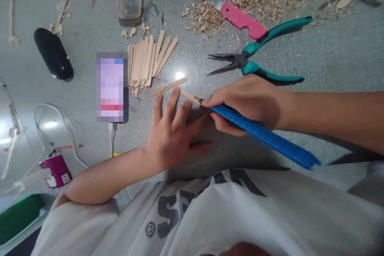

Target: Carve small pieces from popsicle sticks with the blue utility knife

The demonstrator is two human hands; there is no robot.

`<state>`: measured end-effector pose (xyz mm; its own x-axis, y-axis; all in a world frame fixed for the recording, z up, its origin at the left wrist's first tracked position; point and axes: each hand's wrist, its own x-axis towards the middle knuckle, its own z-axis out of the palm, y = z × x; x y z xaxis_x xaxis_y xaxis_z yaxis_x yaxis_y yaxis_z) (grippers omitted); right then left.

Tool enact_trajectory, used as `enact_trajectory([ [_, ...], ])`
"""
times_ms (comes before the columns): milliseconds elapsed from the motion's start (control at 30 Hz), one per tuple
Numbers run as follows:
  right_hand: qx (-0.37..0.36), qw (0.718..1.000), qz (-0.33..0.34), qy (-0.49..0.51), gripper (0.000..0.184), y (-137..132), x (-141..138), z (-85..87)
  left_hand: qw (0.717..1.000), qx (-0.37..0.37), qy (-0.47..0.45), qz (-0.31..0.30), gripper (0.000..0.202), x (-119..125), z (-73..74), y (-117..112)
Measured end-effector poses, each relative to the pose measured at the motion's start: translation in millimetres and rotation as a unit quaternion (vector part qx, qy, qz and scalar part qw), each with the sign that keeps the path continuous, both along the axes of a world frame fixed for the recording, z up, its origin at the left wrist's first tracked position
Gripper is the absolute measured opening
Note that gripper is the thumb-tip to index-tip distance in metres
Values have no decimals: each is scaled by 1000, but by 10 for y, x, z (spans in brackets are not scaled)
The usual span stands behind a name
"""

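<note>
My right hand [246, 102] is closed round a blue utility knife [264, 134], its blade end at a wooden craft stick [189, 96] on the table. My left hand [171, 136] lies with fingers spread, the fingertips pressing on that stick and the table beside it. Part of the stick is hidden under the fingers. Just beyond the left fingertips is another craft stick [172, 85] with a small notch near its middle. A pile of craft sticks [142, 62] is a little farther off, some of them fanned out.
Pliers with teal handles [240, 60] lie spread beyond my right hand, near a pink-handled cutter [243, 20] and wood shavings [207, 16]. A phone [111, 88] on a white cable, a black case [54, 54], a purple adapter [57, 171] and a clear container [130, 4] occupy the left side.
</note>
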<state>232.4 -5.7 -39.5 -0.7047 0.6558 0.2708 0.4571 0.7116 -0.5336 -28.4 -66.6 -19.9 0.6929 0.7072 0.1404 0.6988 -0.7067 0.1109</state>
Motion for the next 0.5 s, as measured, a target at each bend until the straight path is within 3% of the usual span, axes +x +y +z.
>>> enact_trajectory([
  [167, -29, 999, 9, -18, 35, -25, 52, 10, 1000, -1, 1, -1, 81, 3, -3, 2],
  [367, -3, 1000, 22, 7, 36, -43, 64, 61, 1000, -15, 9, 2, 82, 1, -4, 2],
  [500, -11, 999, -12, 28, 36, -53, 35, 16, 1000, -1, 4, 3, 85, 4, -5, 4],
])
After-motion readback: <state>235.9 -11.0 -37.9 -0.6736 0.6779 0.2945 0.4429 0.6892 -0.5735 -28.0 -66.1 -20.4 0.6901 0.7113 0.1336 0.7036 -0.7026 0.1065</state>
